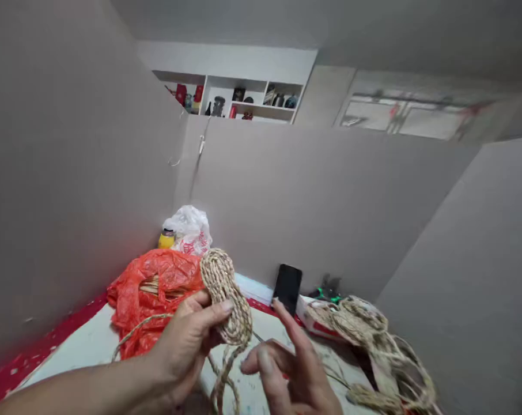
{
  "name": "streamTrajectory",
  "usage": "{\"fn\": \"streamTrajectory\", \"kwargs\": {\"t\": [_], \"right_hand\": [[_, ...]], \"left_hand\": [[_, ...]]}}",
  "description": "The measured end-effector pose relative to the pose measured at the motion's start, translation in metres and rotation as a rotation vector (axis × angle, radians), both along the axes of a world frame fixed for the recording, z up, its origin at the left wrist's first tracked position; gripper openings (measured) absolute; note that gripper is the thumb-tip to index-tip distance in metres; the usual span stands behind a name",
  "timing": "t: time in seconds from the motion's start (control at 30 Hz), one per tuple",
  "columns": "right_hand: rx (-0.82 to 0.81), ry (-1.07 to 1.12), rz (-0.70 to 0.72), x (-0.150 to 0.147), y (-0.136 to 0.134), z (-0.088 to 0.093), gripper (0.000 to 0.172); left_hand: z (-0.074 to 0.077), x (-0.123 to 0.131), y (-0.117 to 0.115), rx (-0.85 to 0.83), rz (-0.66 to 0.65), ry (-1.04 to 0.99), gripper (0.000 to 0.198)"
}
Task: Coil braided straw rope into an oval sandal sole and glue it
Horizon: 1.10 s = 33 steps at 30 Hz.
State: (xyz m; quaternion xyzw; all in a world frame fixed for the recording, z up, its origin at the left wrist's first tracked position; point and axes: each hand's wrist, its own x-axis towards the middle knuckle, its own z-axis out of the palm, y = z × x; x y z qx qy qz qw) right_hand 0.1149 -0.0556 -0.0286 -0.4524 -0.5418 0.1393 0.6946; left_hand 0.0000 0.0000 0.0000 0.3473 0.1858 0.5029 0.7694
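A flat, shoe-sole-shaped piece of coiled straw braid (pixel 220 276) is gripped by my left hand (pixel 192 328), thumb on its face. Loose braid (pixel 226 374) hangs below it, and another length trails to the left. My right hand (pixel 295 369) is just right of the piece, apart from it, with the index finger stretched out. Its thumb and another finger are bent close together; what they pinch, if anything, is too small to make out. A thin dark strand shows between the piece and this hand.
On the white table (pixel 83 340) lie a red plastic bag (pixel 157 265) holding straw, a white plastic bag (pixel 192 227) and a yellow-bodied jar (pixel 166 238). A black phone (pixel 288 288) leans upright at the back. Green-handled tools (pixel 329 291) and heaped straw braid (pixel 364 328) sit right.
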Motion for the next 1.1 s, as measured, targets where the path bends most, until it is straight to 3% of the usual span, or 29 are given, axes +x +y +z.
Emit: {"fn": "streamTrajectory", "kwargs": {"t": [0.2,0.43,0.57,0.87,1.1], "right_hand": [[0.04,0.178,-0.109,0.009,0.007,0.001,0.053],[-0.174,0.161,0.076,0.003,0.02,-0.027,0.069],[-0.255,0.227,0.184,0.0,0.025,-0.033,0.068],[-0.234,0.441,0.27,-0.001,0.023,-0.015,0.077],[-0.186,0.401,0.19,0.035,0.033,0.014,0.08]], "left_hand": [[0.008,-0.004,0.004,-0.023,0.066,-0.057,0.012],[0.004,-0.002,0.005,0.057,0.041,-0.025,0.011],[-0.002,0.001,0.005,0.11,0.03,-0.008,0.012],[-0.014,0.009,0.002,0.119,-0.005,0.029,0.024],[-0.007,0.002,0.005,0.064,0.034,0.121,0.04]]}}
